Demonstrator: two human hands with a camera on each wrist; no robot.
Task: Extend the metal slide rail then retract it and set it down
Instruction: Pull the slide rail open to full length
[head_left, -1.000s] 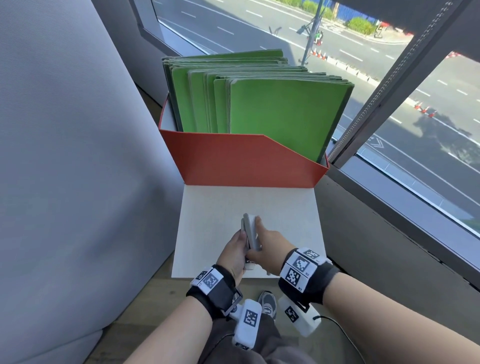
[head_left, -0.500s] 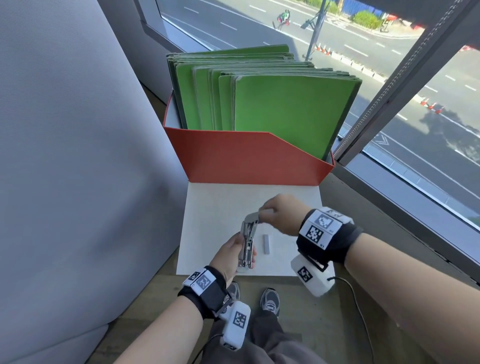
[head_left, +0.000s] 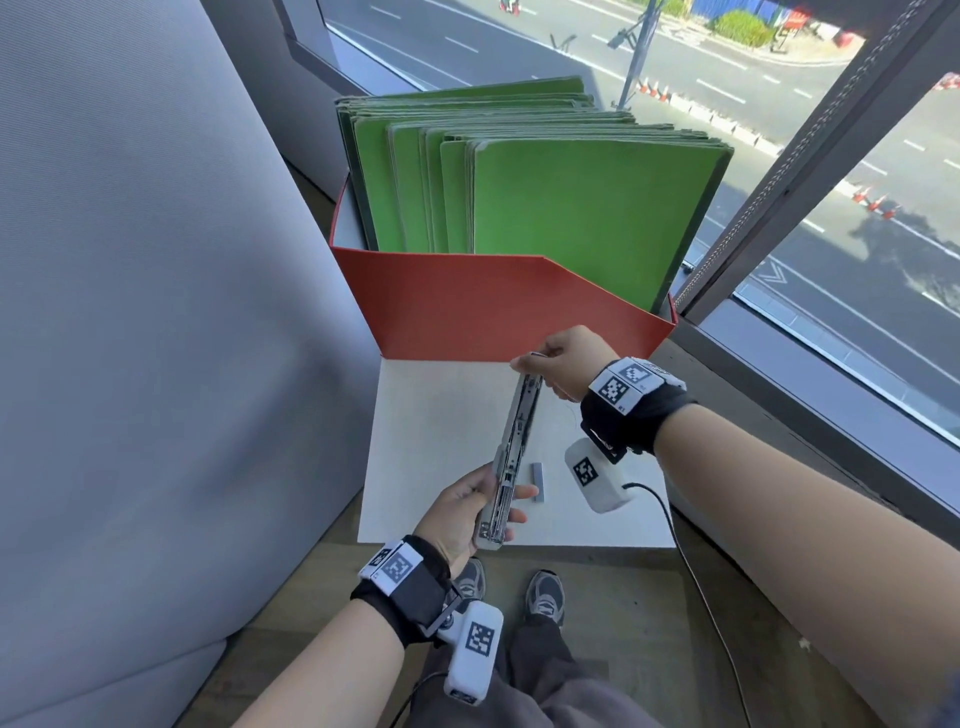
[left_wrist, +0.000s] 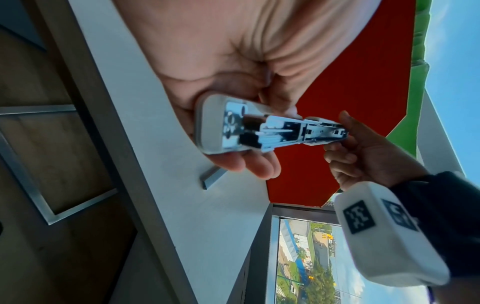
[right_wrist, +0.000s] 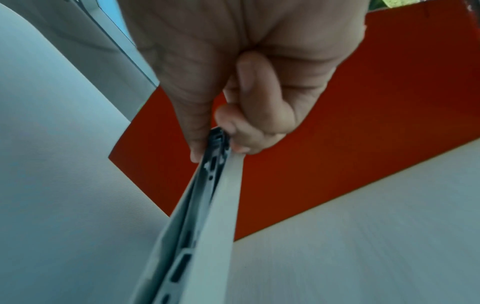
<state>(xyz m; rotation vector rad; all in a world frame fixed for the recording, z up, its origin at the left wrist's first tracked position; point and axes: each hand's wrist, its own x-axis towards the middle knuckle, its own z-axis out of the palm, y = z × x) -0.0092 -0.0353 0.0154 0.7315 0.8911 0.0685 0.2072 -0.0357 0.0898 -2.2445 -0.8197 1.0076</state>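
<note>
The metal slide rail (head_left: 511, 449) is a grey and chrome strip drawn out long above the white board (head_left: 441, 415). My left hand (head_left: 470, 506) grips its near end from underneath, fingers curled round the casing (left_wrist: 215, 127). My right hand (head_left: 563, 361) pinches the far tip between thumb and fingers, close to the red box. In the right wrist view the rail (right_wrist: 205, 195) runs down from my fingertips (right_wrist: 240, 144). In the left wrist view the right hand (left_wrist: 363, 156) holds the far tip of the rail.
A red box (head_left: 467, 312) full of green folders (head_left: 571, 208) stands behind the board. A small grey strip (head_left: 538, 480) lies on the board beside the rail. A grey curved wall is on the left, a window sill and window on the right.
The rail was short with both hands close together. My right hand has pulled its tip away toward the red box, drawing the rail out to full length. The left hand kept its hold.
</note>
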